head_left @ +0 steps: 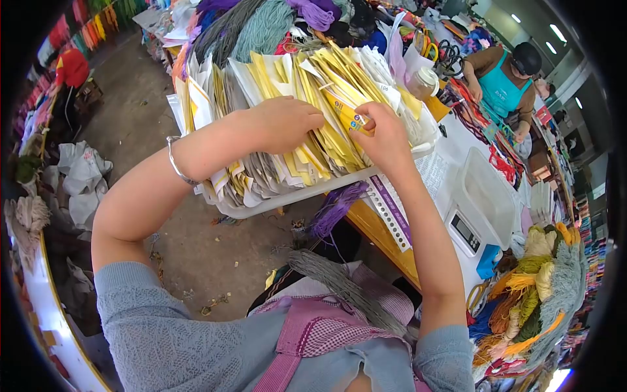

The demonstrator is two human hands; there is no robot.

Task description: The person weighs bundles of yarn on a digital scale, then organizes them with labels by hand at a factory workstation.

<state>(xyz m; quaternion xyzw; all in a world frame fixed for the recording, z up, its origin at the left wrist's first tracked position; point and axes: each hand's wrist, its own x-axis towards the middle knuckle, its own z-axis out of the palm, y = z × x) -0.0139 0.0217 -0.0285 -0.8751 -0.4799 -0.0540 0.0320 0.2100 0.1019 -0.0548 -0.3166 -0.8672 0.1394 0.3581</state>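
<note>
- Yellow packets [343, 114] are standing packed in the tray [294, 198], probably handling light and bendy, best pinched at top edges.
- Left hand [284, 124] and right hand [386, 134] are resting among them; whether fingers are clamping, cannot tell.

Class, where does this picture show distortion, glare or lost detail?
Head view: corners black, edge of the left-side table bowed; head view: ceiling light glaring, upper right; head view: left hand and right hand fairly sharp, scale display unreadable.
</note>
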